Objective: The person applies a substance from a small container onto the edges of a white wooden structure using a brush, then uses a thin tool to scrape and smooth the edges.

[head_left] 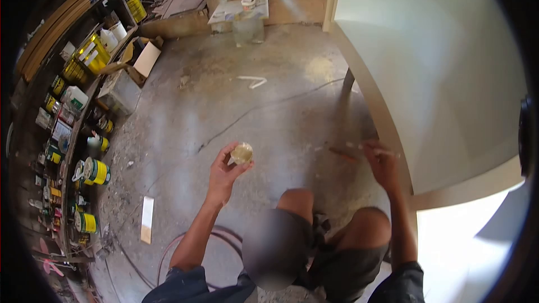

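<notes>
My left hand (pixel 223 174) grips a small round cup (pixel 242 154) between thumb and fingers, over the concrete floor in front of my knees. Its inside looks yellowish and pale. To the right, my right hand (pixel 383 164) is closed around a thin pale stick-like tool (pixel 389 152), blurred by motion, so I cannot tell its exact kind. That hand is beside the edge of a large pale panel (pixel 438 95), which stands along my right side. Below and left of the tool, a reddish-brown strip (pixel 343 155) overlaps the floor.
Shelves on the left hold paint cans (pixel 100 172) and bottles. A cardboard box (pixel 147 59) and a metal box (pixel 119 91) stand beside them. A low stand (pixel 247 25) is at the back. A hose (pixel 174 241) curls near my feet; a pale strip (pixel 147 219) lies left.
</notes>
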Demonstrator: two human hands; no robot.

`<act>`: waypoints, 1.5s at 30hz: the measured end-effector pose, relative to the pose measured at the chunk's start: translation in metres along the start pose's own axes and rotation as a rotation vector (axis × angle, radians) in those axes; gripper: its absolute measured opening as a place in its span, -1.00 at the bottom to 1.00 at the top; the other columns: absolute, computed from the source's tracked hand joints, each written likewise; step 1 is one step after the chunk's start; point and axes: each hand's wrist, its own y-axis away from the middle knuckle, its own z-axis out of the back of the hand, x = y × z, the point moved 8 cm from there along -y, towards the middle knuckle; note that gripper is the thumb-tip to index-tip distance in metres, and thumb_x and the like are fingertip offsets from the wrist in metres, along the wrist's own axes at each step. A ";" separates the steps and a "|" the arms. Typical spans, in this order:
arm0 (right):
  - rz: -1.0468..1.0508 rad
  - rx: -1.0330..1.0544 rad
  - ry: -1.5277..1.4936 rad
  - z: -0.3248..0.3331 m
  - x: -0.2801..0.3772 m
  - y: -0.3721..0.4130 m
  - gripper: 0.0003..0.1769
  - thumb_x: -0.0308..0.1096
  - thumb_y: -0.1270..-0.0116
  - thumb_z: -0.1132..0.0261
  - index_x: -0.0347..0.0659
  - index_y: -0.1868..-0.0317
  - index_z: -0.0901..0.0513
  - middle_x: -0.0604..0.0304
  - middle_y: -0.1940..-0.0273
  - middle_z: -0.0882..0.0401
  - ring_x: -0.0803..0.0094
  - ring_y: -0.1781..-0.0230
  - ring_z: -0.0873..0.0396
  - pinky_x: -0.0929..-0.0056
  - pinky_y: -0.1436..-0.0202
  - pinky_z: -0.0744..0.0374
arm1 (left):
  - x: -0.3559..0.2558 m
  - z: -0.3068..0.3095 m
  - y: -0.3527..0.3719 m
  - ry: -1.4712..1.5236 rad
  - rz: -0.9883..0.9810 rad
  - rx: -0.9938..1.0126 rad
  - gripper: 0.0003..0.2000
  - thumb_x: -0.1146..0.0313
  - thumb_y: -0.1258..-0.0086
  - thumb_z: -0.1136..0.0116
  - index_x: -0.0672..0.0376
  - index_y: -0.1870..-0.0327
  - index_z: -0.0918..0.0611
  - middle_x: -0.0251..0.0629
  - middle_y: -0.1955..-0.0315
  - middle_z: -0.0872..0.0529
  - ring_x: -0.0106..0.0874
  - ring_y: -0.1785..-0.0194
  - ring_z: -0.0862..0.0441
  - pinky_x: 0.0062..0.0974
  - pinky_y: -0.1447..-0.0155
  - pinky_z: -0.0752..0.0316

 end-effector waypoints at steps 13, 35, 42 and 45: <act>-0.532 0.012 -0.609 -0.135 -0.188 -0.013 -0.73 -0.31 -0.49 -0.31 -0.35 0.00 -0.71 0.22 0.25 -0.73 0.58 0.26 -0.62 0.51 0.17 -0.62 | 0.010 -0.115 -0.185 0.029 0.050 0.088 -0.37 0.61 -0.34 -0.35 0.16 -0.44 -0.40 -0.23 -0.23 -0.54 -0.30 -0.12 -0.71 -0.28 -0.30 -0.63; -0.134 -0.076 -0.630 -0.077 -0.043 -0.283 -0.77 -0.37 -0.53 -0.26 -0.36 -0.05 -0.64 0.18 0.17 -0.71 0.54 0.14 -0.65 0.54 0.04 -0.63 | -0.060 -0.091 -0.318 0.001 0.064 0.274 -0.35 0.58 -0.31 -0.39 0.20 -0.43 -0.39 -0.21 -0.23 -0.56 -0.31 -0.19 -0.66 -0.32 -0.30 -0.63; -0.091 -0.112 -0.418 -0.078 0.018 -0.331 -0.79 -0.37 -0.51 -0.32 -0.34 -0.01 -0.67 0.25 0.24 -0.72 0.60 0.18 -0.64 0.60 0.10 -0.60 | -0.036 -0.077 -0.368 0.003 0.040 0.495 -0.30 0.48 -0.31 -0.45 0.24 -0.46 -0.36 -0.21 -0.27 -0.54 -0.36 -0.13 -0.68 -0.41 -0.26 -0.60; -0.129 -0.065 -0.363 -0.093 0.049 -0.341 -0.80 -0.36 -0.52 -0.32 -0.34 0.03 -0.68 0.25 0.24 -0.72 0.60 0.19 -0.65 0.61 0.11 -0.60 | -0.027 -0.066 -0.388 0.003 0.053 0.534 -0.32 0.51 -0.30 -0.44 0.23 -0.44 -0.38 -0.23 -0.30 -0.52 -0.40 -0.14 -0.65 -0.42 -0.26 -0.60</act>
